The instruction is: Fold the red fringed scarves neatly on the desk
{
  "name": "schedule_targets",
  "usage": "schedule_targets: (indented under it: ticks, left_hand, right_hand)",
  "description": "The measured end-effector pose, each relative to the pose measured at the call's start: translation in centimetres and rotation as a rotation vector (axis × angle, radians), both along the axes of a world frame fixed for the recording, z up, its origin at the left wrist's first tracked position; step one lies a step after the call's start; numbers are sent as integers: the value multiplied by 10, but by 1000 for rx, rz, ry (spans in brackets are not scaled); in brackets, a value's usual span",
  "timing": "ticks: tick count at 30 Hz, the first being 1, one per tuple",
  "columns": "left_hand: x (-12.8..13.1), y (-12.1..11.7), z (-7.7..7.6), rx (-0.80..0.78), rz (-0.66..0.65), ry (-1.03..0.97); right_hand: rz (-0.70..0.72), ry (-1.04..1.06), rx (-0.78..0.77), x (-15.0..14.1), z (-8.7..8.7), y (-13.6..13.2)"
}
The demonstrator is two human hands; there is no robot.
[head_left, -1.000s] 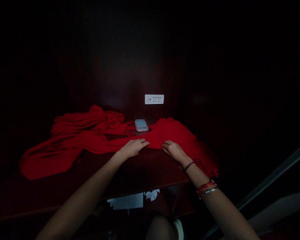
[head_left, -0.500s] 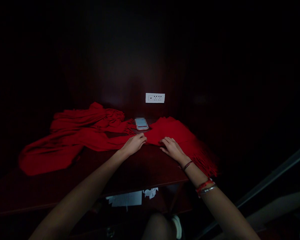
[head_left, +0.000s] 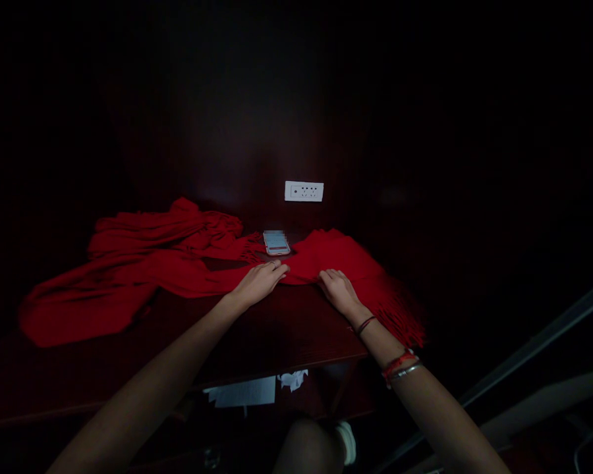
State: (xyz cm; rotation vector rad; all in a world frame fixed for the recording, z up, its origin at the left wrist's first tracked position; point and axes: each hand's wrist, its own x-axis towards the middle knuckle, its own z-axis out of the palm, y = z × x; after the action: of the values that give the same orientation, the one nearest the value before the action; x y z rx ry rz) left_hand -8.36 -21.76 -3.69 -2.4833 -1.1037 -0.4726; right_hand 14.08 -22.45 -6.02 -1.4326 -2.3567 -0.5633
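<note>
A long red scarf [head_left: 178, 276] with fringed ends lies across the dark wooden desk [head_left: 257, 336]. It is bunched in folds on the left and spread flatter on the right. My left hand [head_left: 261, 282] is closed on the scarf's near edge around the middle, and a ring shows on one finger. To its right, my right hand [head_left: 339, 291] pinches the same edge, its fingertips partly hidden against the cloth. A short stretch of scarf runs between the two hands. Just behind them, a phone [head_left: 277, 243] with a lit screen lies on the desk.
A white wall socket [head_left: 304, 191] sits on the dark panel behind the phone. Under the desktop are papers [head_left: 244, 393] and a crumpled white piece [head_left: 293, 380]. My knee [head_left: 309, 447] is below the desk's front edge. Much of the surroundings is too dark to make out.
My right hand's fingers have closed onto the scarf edge. The scarf's left part lies slightly farther left; the whole view has also shifted a little.
</note>
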Motion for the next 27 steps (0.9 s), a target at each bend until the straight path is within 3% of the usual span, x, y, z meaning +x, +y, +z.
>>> schedule_targets:
  ticks: [7,17,27]
  left_hand:
    - [8,-6,-4,-24,-40,112]
    - [9,-12,3,-85,-37,177]
    - [16,-14,-5,-118,-89,170]
  right_hand:
    - [19,11,-5,2,1,-2]
    - [-16,32,19,13,5,-3]
    - [13,-48,-9,12,7,-7]
